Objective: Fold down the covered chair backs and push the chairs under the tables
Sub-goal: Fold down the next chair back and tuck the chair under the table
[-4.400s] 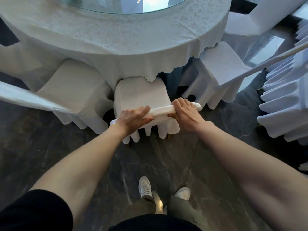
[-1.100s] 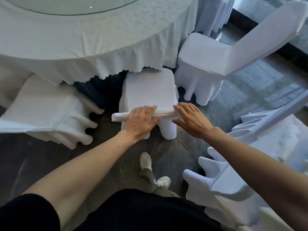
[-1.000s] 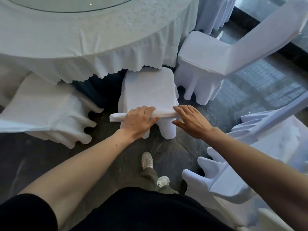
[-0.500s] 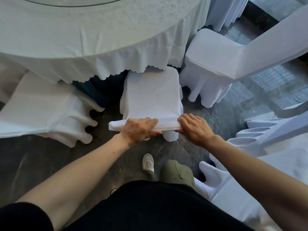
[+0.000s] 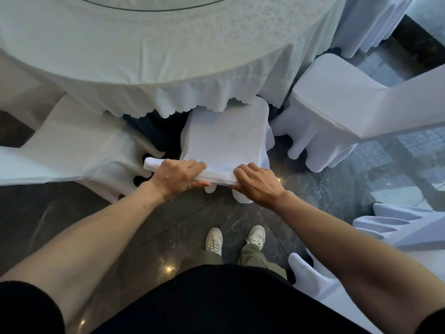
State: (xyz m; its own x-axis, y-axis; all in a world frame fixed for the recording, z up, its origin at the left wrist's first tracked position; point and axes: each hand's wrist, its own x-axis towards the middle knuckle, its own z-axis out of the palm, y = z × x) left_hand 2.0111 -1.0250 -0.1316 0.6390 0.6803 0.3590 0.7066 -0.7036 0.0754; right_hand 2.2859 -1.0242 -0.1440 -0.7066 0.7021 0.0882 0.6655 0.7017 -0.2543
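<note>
Both hands, left hand [image 5: 179,176] and right hand [image 5: 258,186], gripping white-covered chair's [image 5: 227,138] rolled back edge.

Both arms reach forward and down, nearly straight, converging toward centre. Left hand [image 5: 179,175] is palm down, fingers curled over the top of the folded chair back [image 5: 221,176], thumb tucked under on the near side. Right hand [image 5: 258,186] is near it with the same grip: knuckles up, fingers wrapped over the far edge, thumb mostly hidden below. Hands are apart, not touching. Wrists sit roughly in line with the forearms. Forearms are bare, with black sleeves on the upper arms at both lower corners
</note>
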